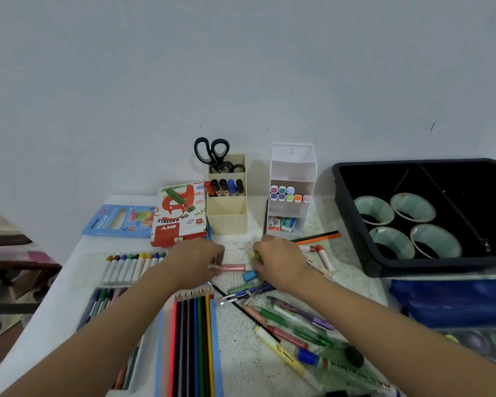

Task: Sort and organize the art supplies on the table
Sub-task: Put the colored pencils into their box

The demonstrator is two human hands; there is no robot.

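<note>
Now the left hand (196, 259) is seen curled, its fingertips pinched on the left end of the pink marker (232, 267). The marker is laid flat on the speckled table (235, 353) and runs out from that grip toward 3 o'clock. At its far end a small yellow-green item (255, 255), too blurred to be named, is clutched under the curled fingers of the right hand (278, 262). A blue block (249, 275) is seen at 6 o'clock from it.

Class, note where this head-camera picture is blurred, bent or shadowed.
Head view: far left edge smeared; wide lens bows the rim of the black tray; the beige holder throws a soft shadow rightward on the wall; left hand and right hand slightly soft.
</note>
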